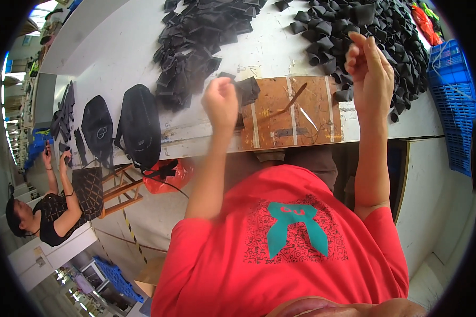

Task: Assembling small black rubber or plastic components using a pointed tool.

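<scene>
My left hand (221,104) is closed, slightly blurred, above the near side of the white table. Dark fabric pieces (248,91) show right beside its fingers; the hand seems to grip one, though the grip itself is partly hidden. Raised over the table to the right, my right hand (374,74) has loosely bent fingers that stand apart, with nothing visible between them. Just beyond its fingertips is a black folded piece (360,14), in front of a large heap of looped black pieces (325,31). Flatter black pieces (193,45) form another pile beyond my left hand.
A worn brown board (269,103) lies on the table (195,129) before me, bearing a thin white strip (308,119). Two black bags (140,127) lie left. Blue crates (452,90) stand right. A co-worker (53,211) sits left, near a red plastic bag (169,177).
</scene>
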A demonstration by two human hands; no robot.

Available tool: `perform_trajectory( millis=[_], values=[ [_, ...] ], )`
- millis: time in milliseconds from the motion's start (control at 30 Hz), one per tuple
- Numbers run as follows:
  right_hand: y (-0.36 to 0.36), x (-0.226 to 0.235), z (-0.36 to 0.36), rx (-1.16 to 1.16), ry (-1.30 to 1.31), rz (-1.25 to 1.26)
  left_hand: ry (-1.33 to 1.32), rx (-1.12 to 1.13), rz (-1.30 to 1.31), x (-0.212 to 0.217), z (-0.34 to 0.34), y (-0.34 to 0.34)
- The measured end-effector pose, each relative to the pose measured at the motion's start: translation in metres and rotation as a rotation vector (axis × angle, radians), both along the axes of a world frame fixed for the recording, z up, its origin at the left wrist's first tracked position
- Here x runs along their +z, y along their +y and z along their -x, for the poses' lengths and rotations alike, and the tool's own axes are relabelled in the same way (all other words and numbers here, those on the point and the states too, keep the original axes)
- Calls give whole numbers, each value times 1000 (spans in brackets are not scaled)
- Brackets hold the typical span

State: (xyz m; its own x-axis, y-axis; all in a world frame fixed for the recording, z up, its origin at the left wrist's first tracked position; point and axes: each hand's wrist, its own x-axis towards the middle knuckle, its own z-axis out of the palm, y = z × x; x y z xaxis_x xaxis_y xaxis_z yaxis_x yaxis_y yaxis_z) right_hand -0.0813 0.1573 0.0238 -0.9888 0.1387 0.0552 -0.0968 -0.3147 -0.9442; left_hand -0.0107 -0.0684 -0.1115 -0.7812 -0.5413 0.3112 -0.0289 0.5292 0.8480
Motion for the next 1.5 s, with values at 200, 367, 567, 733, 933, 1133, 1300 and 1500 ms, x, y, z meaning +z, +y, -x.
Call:
perform_trajectory(
  millis=[200, 367, 567, 733, 933, 1133, 1300, 1500],
  values=[
    [12, -64, -46, 299, -252, -232, -389, -10, 466, -15, 11, -18],
    [4, -76, -74, 447, -372, -300, -491, -29, 485, -15, 13, -20],
    [-13, -68, -91, 664, -283, -450, 47, -181, 383, 26, -26, -10],
    [-35, -67, -92, 839, -758, 305, 236, -616, 631, 78, -77, 24],
    [-36, -64, -97, 748, -701, 430, 24, -217, -651, 92, -99, 59],
    [-31, -58, -93, 763, -617, 466, -179, -389, -1243, 84, -94, 53],
    [-32, -70, -97, 808, -571, 387, -209, -448, -1185, 86, -97, 52],
    [-27, -79, -100, 630, -248, -327, -62, -353, -818, 75, -92, 62]
  ],
)
